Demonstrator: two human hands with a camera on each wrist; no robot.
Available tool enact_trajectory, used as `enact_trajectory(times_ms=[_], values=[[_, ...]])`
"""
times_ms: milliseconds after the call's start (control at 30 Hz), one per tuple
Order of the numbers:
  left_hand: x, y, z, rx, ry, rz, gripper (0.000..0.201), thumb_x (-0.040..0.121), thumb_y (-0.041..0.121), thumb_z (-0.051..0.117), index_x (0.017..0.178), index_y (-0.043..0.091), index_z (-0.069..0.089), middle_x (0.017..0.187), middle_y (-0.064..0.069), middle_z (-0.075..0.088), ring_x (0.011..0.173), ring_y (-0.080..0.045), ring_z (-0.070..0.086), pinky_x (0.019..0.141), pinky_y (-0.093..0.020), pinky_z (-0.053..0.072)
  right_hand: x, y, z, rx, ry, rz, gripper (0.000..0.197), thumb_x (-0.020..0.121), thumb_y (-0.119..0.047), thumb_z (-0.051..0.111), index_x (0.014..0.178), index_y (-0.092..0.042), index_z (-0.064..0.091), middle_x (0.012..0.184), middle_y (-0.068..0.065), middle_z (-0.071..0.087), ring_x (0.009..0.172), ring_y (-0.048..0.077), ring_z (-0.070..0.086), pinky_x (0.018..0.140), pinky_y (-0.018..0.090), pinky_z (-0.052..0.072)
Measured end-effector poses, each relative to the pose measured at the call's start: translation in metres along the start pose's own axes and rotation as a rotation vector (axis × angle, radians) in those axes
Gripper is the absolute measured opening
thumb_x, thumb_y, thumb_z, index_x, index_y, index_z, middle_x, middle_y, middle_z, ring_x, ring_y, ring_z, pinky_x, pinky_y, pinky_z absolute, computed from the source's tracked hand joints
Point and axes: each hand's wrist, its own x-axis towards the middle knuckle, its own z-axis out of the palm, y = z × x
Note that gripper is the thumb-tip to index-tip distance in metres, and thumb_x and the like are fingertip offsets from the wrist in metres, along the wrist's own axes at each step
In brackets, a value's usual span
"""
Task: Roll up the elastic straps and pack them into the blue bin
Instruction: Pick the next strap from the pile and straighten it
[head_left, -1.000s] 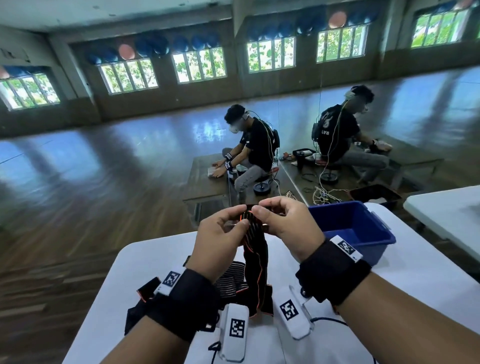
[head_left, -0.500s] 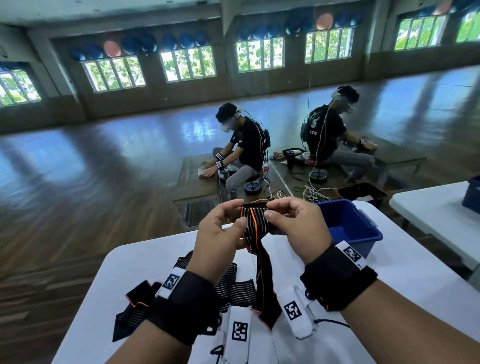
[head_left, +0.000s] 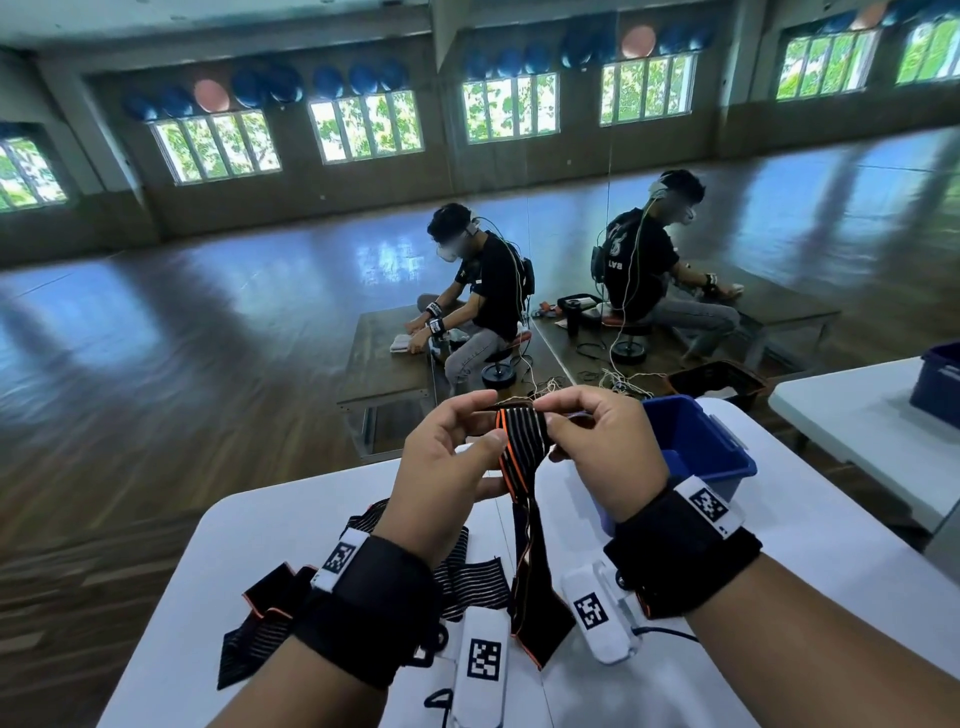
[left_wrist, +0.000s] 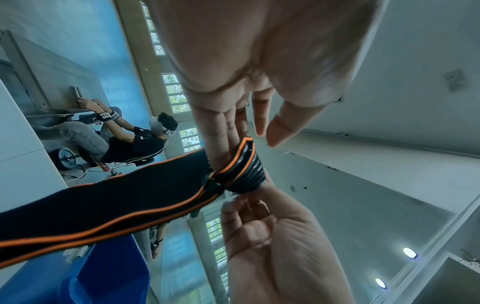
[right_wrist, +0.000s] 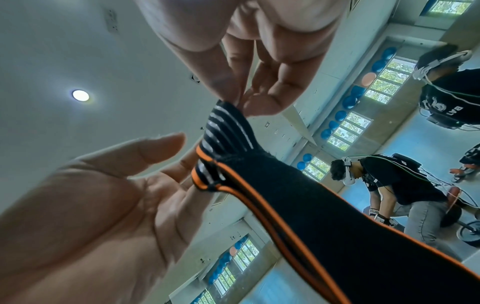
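White table (head_left: 322, 525) sits under our fingers, taking the slack so we only carry the end we're rolling. Blue bin (head_left: 698, 447) is just beyond the right fingers, rim up, close enough that a finished roll should need only a short reach (we can't see its floor, so no call on what's already packed).

Spare straps (head_left: 467, 574) lie flat on the table below the left fingers, apart from the one in work.

Strap in hand (head_left: 524, 457): black with an orange edge, grey stripes on one face. Its top end is raised between both sets of fingers, with the tail hanging down from them to the table. Lifting it probably lets the tail's own weight keep the band straight while we wind.

Left hand (head_left: 447, 478): fingers curled, pinching the left side of the started roll, thumb in front and fingertips behind. Left wrist view shows the orange edge folded over at the fingers.

Right hand (head_left: 597, 452): also curled and pinching, thumb and forefinger meeting on the right side of the striped end. Right wrist view confirms contact at the fingertips (right_wrist: 235, 102).

Roll (left_wrist: 241, 166) is tiny, only a first turn or so, held at both sides so it can't spring open. We judge rolling has barely begun; most of the strap is unwound.
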Motion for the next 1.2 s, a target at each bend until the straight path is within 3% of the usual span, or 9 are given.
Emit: enact_trajectory(times_ms=[100, 200, 433, 567, 633, 833, 1000, 1100, 1200], values=[[0.001, -0.003, 0.005, 0.021, 0.017, -0.003, 0.033, 0.092, 0.0, 0.066, 0.118, 0.021, 0.067, 0.113, -0.017, 0.067, 0.094, -0.028, 0.071, 0.071, -0.047, 0.061, -0.002, 0.004, 0.002, -0.017, 0.011, -0.014, 0.018, 0.086, 0.0, 0.066, 0.084, -0.016, 0.073, 0.078, 0.004, 0.072, 0.061, 0.012, 0.064, 0.056, 0.027, 0.053], [0.003, -0.007, 0.012, 0.071, 0.072, 0.012, 0.037, 0.087, -0.005, 0.068, 0.113, 0.02, 0.068, 0.111, -0.013, 0.066, 0.082, -0.022, 0.073, 0.072, -0.054, 0.062, -0.006, 0.008, 0.007, -0.029, 0.009, -0.018, 0.018, 0.087, 0.0, 0.065, 0.086, -0.016, 0.07, 0.079, 0.003, 0.072, 0.062, 0.008, 0.064, 0.056, 0.023, 0.052], [0.009, -0.008, 0.02, -0.003, 0.233, 0.08, 0.026, 0.087, -0.014, 0.061, 0.099, 0.009, 0.066, 0.081, 0.005, 0.073, 0.076, -0.016, 0.071, 0.064, -0.04, 0.061, -0.021, 0.024, 0.012, -0.057, 0.023, -0.042, 0.014, 0.092, -0.013, 0.061, 0.103, -0.021, 0.06, 0.102, -0.007, 0.067, 0.095, 0.005, 0.064, 0.078, 0.026, 0.054], [0.014, -0.003, 0.02, -0.026, 0.259, 0.105, 0.022, 0.088, -0.012, 0.062, 0.092, 0.009, 0.066, 0.085, -0.004, 0.072, 0.082, -0.026, 0.072, 0.069, -0.045, 0.062, -0.036, 0.038, 0.01, -0.028, -0.118, -0.052, 0.017, 0.088, -0.014, 0.07, 0.092, -0.024, 0.056, 0.117, -0.013, 0.064, 0.11, 0.006, 0.063, 0.084, 0.027, 0.053], [0.017, -0.003, 0.021, -0.036, 0.271, 0.094, 0.021, 0.088, -0.01, 0.063, 0.091, 0.011, 0.066, 0.089, -0.009, 0.072, 0.083, -0.028, 0.072, 0.07, -0.045, 0.062, -0.037, 0.042, 0.008, -0.06, -0.155, -0.053, 0.023, 0.083, -0.015, 0.075, 0.091, -0.027, 0.057, 0.119, -0.014, 0.065, 0.108, 0.006, 0.065, 0.083, 0.028, 0.056], [0.022, -0.003, 0.026, -0.063, 0.28, 0.061, 0.016, 0.091, -0.007, 0.064, 0.095, 0.008, 0.068, 0.09, -0.013, 0.07, 0.081, -0.025, 0.07, 0.07, -0.039, 0.061, -0.031, 0.045, 0.003, -0.162, -0.05, -0.127, 0.019, 0.084, -0.006, 0.072, 0.091, -0.021, 0.065, 0.084, -0.011, 0.071, 0.085, 0.003, 0.069, 0.071, 0.021, 0.056], [0.019, -0.012, 0.022, 0.059, 0.302, 0.141, 0.01, 0.093, 0.001, 0.065, 0.1, 0.007, 0.067, 0.093, -0.006, 0.073, 0.09, -0.023, 0.074, 0.079, -0.037, 0.061, -0.023, 0.042, -0.005, -0.067, 0.028, -0.057, 0.023, 0.082, -0.002, 0.072, 0.086, -0.024, 0.067, 0.078, -0.003, 0.073, 0.075, 0.013, 0.071, 0.072, 0.041, 0.061], [0.008, -0.031, 0.011, 0.361, 0.35, 0.237, 0.009, 0.093, 0.012, 0.067, 0.097, 0.02, 0.066, 0.093, 0.001, 0.072, 0.088, -0.014, 0.07, 0.074, -0.023, 0.055, -0.02, 0.037, -0.014, -0.013, 0.019, -0.041, 0.022, 0.081, -0.002, 0.074, 0.088, -0.022, 0.069, 0.079, -0.003, 0.074, 0.074, 0.014, 0.072, 0.072, 0.042, 0.061], [-0.005, -0.048, 0.015, 0.362, 0.296, 0.195, 0.014, 0.093, 0.012, 0.068, 0.097, 0.023, 0.061, 0.093, 0.002, 0.071, 0.084, -0.014, 0.07, 0.073, -0.026, 0.054, -0.016, 0.033, -0.022, 0.032, 0.049, -0.051, 0.022, 0.081, 0.0, 0.073, 0.089, -0.02, 0.071, 0.081, -0.001, 0.074, 0.077, 0.015, 0.072, 0.076, 0.042, 0.061]])
